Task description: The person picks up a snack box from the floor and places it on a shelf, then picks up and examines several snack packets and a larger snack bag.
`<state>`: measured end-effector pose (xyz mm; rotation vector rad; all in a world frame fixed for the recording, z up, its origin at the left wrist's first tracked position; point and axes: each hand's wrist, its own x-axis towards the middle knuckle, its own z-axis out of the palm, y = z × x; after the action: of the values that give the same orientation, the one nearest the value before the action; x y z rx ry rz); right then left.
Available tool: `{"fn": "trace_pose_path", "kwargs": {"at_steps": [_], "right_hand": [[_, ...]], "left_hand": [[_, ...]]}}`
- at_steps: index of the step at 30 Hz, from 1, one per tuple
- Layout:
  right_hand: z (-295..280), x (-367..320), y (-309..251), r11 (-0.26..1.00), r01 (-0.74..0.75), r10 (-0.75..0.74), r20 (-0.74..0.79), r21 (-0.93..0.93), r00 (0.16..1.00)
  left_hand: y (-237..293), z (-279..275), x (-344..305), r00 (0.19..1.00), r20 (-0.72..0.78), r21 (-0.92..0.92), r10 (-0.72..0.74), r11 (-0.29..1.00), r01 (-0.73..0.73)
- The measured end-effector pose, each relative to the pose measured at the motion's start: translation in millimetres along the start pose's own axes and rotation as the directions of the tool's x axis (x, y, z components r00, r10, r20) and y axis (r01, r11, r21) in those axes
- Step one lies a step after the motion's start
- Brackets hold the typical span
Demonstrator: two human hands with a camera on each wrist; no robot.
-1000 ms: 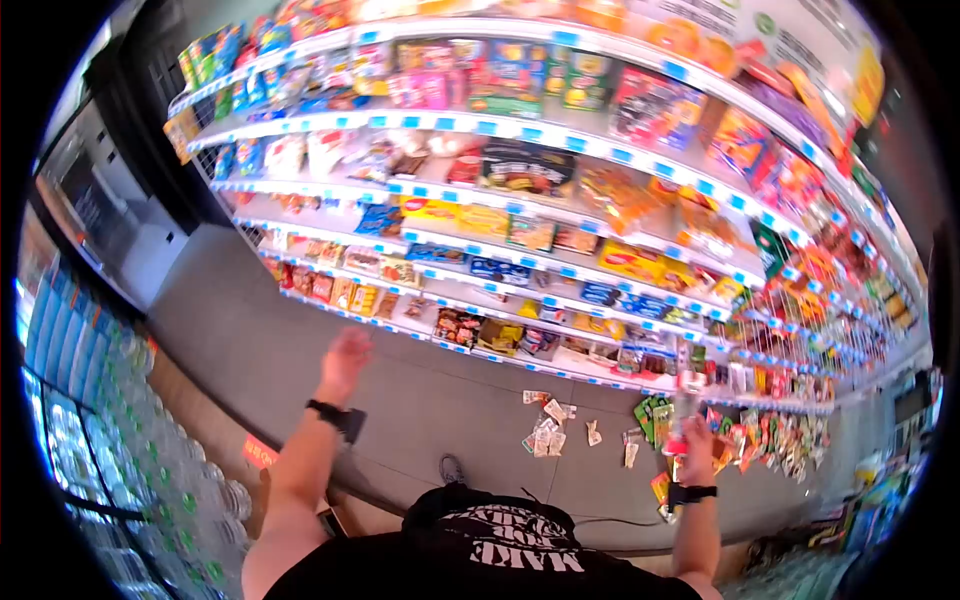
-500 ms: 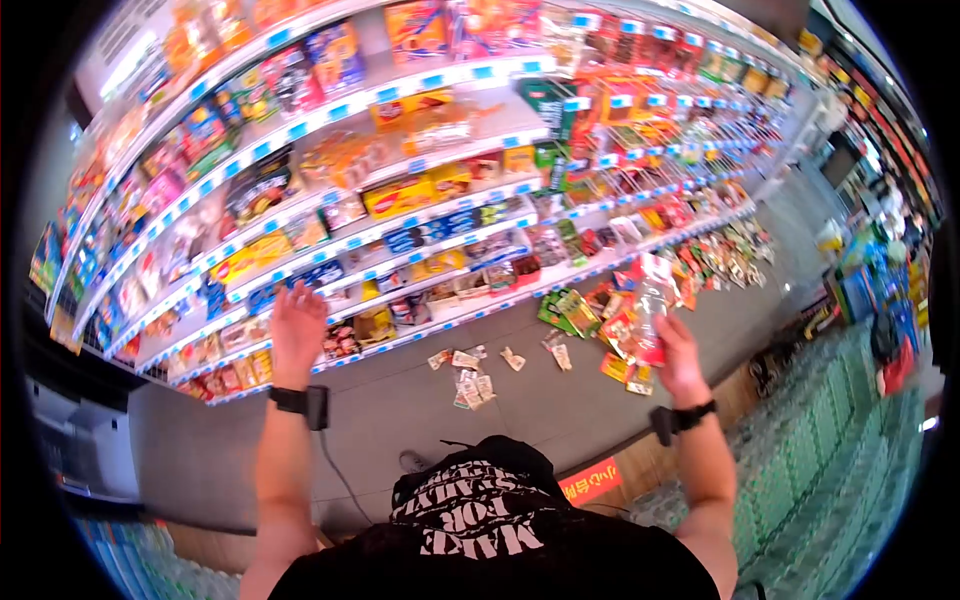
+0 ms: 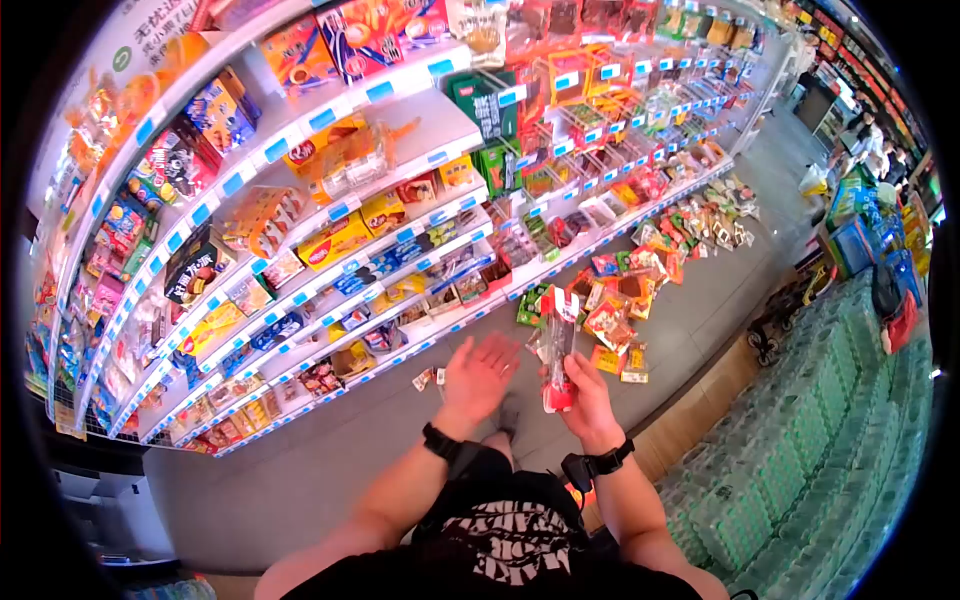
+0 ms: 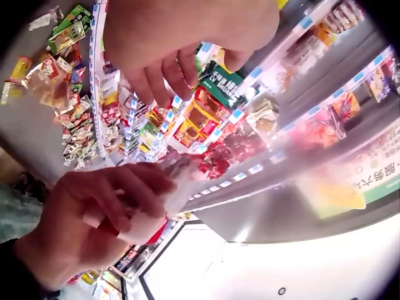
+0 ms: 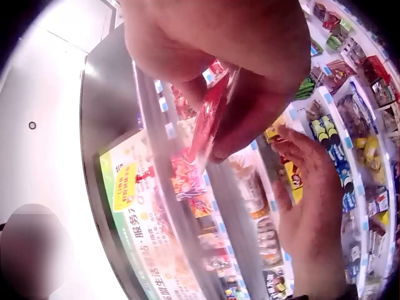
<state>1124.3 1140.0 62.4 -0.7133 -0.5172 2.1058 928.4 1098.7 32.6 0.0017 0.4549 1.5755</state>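
Big tiered shelf unit [image 3: 450, 128] fills upper L & ctr of head view, tiers stocked w/ snack bags & boxes, blue/white price tags along front edges. Grey floor [image 3: 250, 500] runs along its btm edge. Green-tinted bottle stacks [image 3: 770, 470] at R, across floor from unit. Person's black shirt [image 3: 470, 555], white lettering, btm ctr. Loose pkts [image 3: 620, 310] lie jumbled on floor nr unit's btm front edge, toward its R end.

L hand [image 3: 480, 380]: released, fingers extended, just beside the held item but apart from it. R hand [image 3: 592, 395]: grasping red-and-clear pkt [image 3: 560, 345], thumb one side, fingers other; R wrist view shows its red part btwn them. Pkt is held roughly upright above floor, out from unit's btm edge. Black wristband [image 3: 608, 460] on R wrist, another on L. Smallest: a few sachets [image 3: 430, 378] on floor nr btm edge, L of L hand.
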Motion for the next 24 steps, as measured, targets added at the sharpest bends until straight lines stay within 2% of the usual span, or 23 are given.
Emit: {"fn": "trace_pose_path", "kwargs": {"at_steps": [1,2,4,5,7,10,11,13,14,16,17,19,22,24], "right_hand": [[-4,5,0,1.000,-0.012,0.012,-0.041,0.000,0.999],[-24,14,4,0.998,-0.058,0.058,-0.011,-0.038,0.998],[-34,38,7,0.997,-0.080,0.078,-0.152,-0.009,0.985],[-55,50,14,0.993,-0.113,0.114,-0.197,0.014,0.974],[-84,77,16,0.983,-0.184,0.172,-0.260,-0.022,0.950],[-112,123,18,0.962,-0.251,0.203,-0.336,-0.106,0.920],[-124,140,18,0.956,-0.258,0.194,-0.357,-0.138,0.914],[-159,172,20,0.942,-0.273,0.220,-0.254,-0.194,0.942],[-173,191,23,0.909,-0.312,0.231,-0.287,-0.277,0.930],[-202,220,32,0.832,-0.421,0.277,-0.387,-0.362,0.879],[-209,232,39,0.948,-0.315,0.306,-0.365,0.036,0.880],[-235,254,44,0.917,-0.359,0.281,-0.362,-0.171,0.889],[-269,296,49,0.920,-0.392,0.353,-0.386,-0.023,0.852],[-295,322,48,0.910,-0.413,0.385,-0.323,-0.020,0.864]], "left_hand": [[-7,-5,16,1.000,0.015,0.096,-0.011,0.995,0.010],[-14,-11,33,0.999,0.029,0.191,-0.022,0.981,0.016],[-21,-12,63,0.946,-0.030,-0.045,-0.322,0.946,0.321],[-30,-28,82,0.929,0.007,0.033,-0.369,0.929,0.369],[-47,-32,116,0.925,-0.068,0.200,-0.373,0.904,0.379],[-58,-46,157,0.842,-0.151,0.067,-0.518,0.845,0.531],[-62,-54,174,0.837,-0.158,0.002,-0.524,0.847,0.531],[-71,-69,206,0.822,-0.167,-0.114,-0.544,0.839,0.532],[-75,-74,222,0.851,-0.171,-0.094,-0.497,0.868,0.488],[-84,-95,246,0.833,-0.286,0.015,-0.474,0.867,0.498],[-88,-107,260,0.826,-0.340,0.074,-0.449,0.863,0.500],[-98,-122,284,0.788,-0.401,0.054,-0.467,0.846,0.530],[-119,-165,325,0.797,-0.440,0.081,-0.413,0.866,0.494],[-132,-192,350,0.794,-0.464,0.095,-0.393,0.869,0.486]]}}
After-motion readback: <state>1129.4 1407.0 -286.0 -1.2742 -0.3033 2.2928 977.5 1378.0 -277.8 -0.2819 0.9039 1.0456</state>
